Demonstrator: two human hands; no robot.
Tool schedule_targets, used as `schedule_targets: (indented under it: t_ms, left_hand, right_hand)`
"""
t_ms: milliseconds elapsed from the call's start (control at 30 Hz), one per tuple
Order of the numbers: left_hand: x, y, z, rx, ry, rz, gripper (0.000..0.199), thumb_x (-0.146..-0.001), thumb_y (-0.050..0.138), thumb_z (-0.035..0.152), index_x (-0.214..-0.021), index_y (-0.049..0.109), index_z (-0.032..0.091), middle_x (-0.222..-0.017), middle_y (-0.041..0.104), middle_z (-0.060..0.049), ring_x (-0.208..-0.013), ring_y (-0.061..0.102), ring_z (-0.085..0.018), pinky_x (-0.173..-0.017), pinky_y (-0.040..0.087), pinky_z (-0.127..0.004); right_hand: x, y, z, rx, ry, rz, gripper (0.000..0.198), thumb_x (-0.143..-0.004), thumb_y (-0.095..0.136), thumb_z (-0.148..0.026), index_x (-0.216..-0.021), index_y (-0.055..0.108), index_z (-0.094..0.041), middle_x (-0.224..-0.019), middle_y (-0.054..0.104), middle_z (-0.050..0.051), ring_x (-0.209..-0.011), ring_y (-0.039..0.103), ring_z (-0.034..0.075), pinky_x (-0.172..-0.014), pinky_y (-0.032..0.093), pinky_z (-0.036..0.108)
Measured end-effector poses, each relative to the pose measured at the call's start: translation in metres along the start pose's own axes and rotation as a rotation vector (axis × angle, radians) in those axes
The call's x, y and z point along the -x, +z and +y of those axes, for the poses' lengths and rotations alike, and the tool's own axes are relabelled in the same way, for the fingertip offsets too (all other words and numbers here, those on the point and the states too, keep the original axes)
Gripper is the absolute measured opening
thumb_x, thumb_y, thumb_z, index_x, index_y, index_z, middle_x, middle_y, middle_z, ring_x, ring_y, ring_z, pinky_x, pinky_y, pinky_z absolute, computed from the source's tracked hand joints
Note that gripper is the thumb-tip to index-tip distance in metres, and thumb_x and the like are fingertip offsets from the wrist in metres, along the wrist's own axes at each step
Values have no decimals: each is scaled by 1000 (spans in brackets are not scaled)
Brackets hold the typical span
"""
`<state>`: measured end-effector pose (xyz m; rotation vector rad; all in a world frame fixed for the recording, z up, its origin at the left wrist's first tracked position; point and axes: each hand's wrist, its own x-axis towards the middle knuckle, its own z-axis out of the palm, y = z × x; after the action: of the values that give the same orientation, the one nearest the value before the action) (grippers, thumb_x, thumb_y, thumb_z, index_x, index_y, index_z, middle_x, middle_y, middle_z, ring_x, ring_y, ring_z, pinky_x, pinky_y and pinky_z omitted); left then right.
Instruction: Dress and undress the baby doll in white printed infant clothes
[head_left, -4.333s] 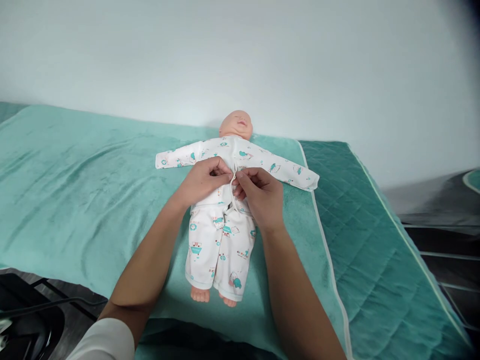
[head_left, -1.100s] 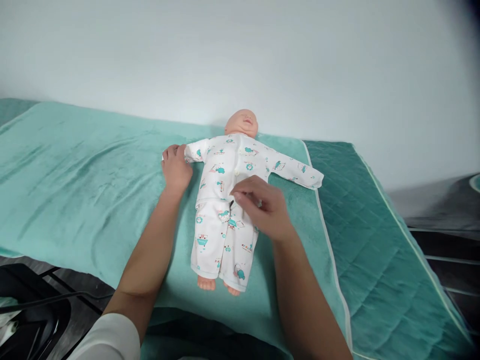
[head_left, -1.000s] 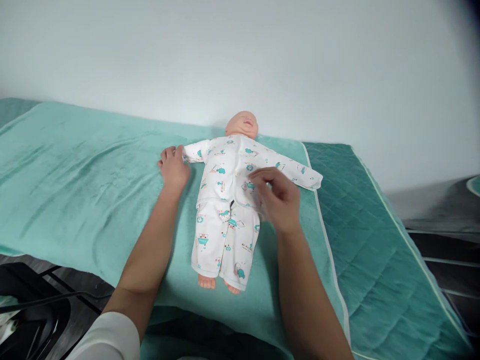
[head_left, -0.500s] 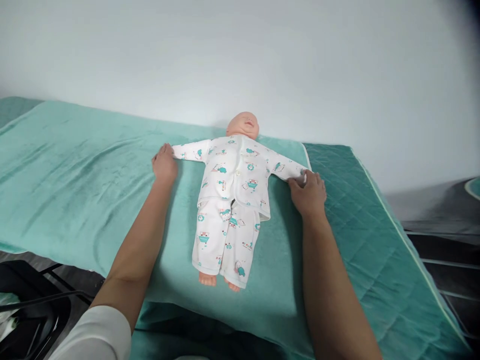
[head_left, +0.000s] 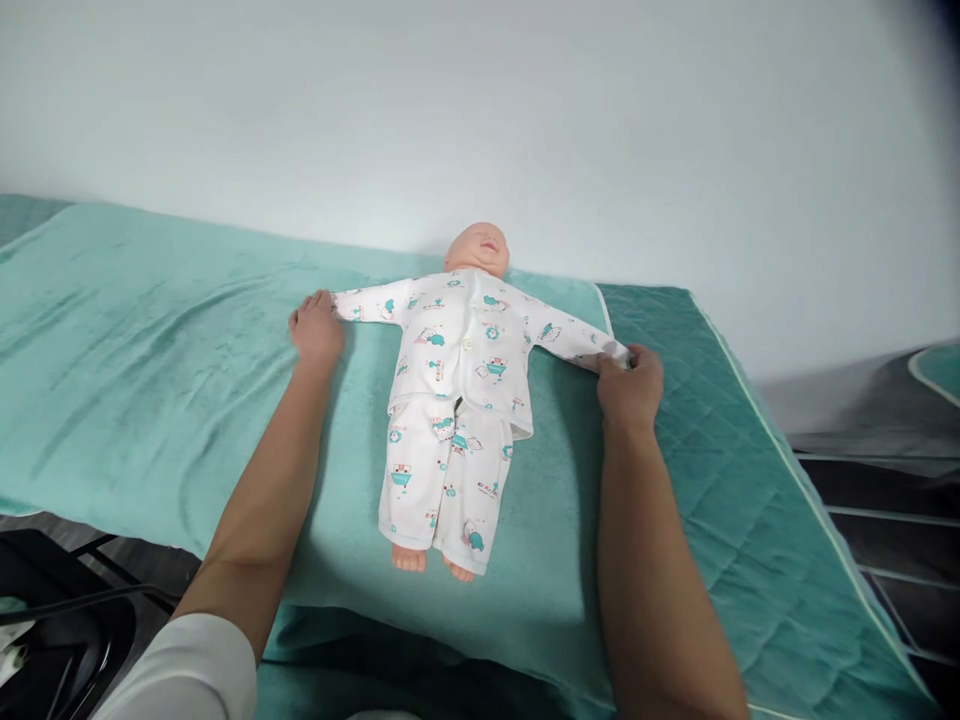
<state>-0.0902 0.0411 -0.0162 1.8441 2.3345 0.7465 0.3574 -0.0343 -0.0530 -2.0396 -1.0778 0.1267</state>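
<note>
Right hand (head_left: 631, 388) moved outward; doll (head_left: 459, 375) headfirst toward wall (head_left: 480, 110).

"How many dolls can be seen?"
"One bald, pink, plastic-looking doll (head_left: 480, 250) is seen."
"And clothes?"
"Two are counted: one white cloth top (head_left: 446, 350) and one pair of white cloth trousers (head_left: 418, 485)."
"Feet and hands?"
"Two small pink feet (head_left: 409, 558) are counted, and two bare hands: a left hand (head_left: 317, 328) and a right hand (head_left: 631, 388)."
"Blankets?"
"One soft, pale green blanket (head_left: 187, 370) is found."
</note>
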Motion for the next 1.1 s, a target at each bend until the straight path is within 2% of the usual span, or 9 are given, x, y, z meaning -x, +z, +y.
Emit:
schedule_targets:
  t_ms: [100, 267, 433, 600, 767, 833, 933, 1000, 1100]
  left_hand:
    - [2, -1, 1, 2, 7, 3, 61, -94, 38, 12, -154, 49, 15, -162, 46, -12, -153, 38, -29, -127, 28, -53]
    - [8, -2, 6, 11, 38, 8, 67, -89, 40, 6, -154, 48, 20, -165, 42, -10, -156, 32, -28, -127, 29, -57]
    - [14, -4, 11, 12, 92, 3, 68, -87, 41, 5, -154, 48, 18, -165, 42, -10, -157, 31, -28, -127, 30, -57]
    - [17, -6, 14, -4, 113, -31, 66, -88, 41, 7, -153, 50, 21, -165, 42, -8, -157, 30, -26, -128, 28, -55]
    - [18, -4, 15, -1, 132, -32, 66, -88, 42, 8, -153, 49, 20, -165, 41, -10, -157, 30, -28, -127, 28, -59]
    - [19, -4, 17, 3, 139, -31, 67, -88, 43, 8, -153, 49, 21, -165, 41, -11, -157, 30, -29, -127, 28, -60]
    - [22, -4, 20, 9, 160, -32, 69, -86, 44, 7, -153, 50, 24, -165, 42, -9, -157, 30, -28, -127, 27, -60]
    - [27, -4, 24, 5, 181, -27, 69, -86, 45, 7, -153, 49, 25, -165, 42, -8, -157, 29, -27, -128, 23, -61]
    - [35, -4, 30, -10, 196, -10, 68, -88, 44, 8, -153, 49, 25, -164, 44, -9, -157, 29, -27, -129, 14, -65]
  right_hand:
    - [-3, -2, 1, -43, 127, 67, 29, -80, 70, -19, -107, 61, -12, -107, 62, 12, -88, 53, 18, -89, 45, 34]
    - [-3, -1, 1, -164, 190, 85, 29, -79, 72, -14, -108, 64, -12, -96, 64, 4, -78, 56, 12, -80, 47, 26]
    - [-6, -1, 0, -235, 217, 123, 34, -77, 72, -9, -111, 64, -10, -101, 67, 6, -81, 58, 11, -78, 48, 23]
    - [-15, -4, -3, -260, 221, 84, 35, -74, 68, -6, -108, 66, -13, -93, 66, 2, -75, 58, 11, -74, 49, 24]
    - [-21, -11, -4, -227, 221, 135, 32, -78, 63, -8, -110, 63, -10, -100, 67, 10, -80, 58, 14, -78, 50, 28]
    - [-20, -12, -4, -202, 205, 138, 32, -78, 61, -8, -110, 62, -10, -106, 67, 13, -82, 59, 16, -81, 51, 29]
    - [-14, -12, -5, -153, 146, 167, 34, -79, 59, -8, -113, 61, -12, -123, 62, 16, -93, 59, 18, -94, 49, 32]
    - [-7, -12, -10, -103, 47, 193, 33, -80, 58, -10, -113, 61, -11, -127, 59, 18, -103, 57, 20, -102, 44, 34]
    - [11, -12, -27, -67, -175, 184, 30, -80, 56, -13, -110, 59, -12, -120, 58, 16, -116, 53, 24, -110, 40, 39]
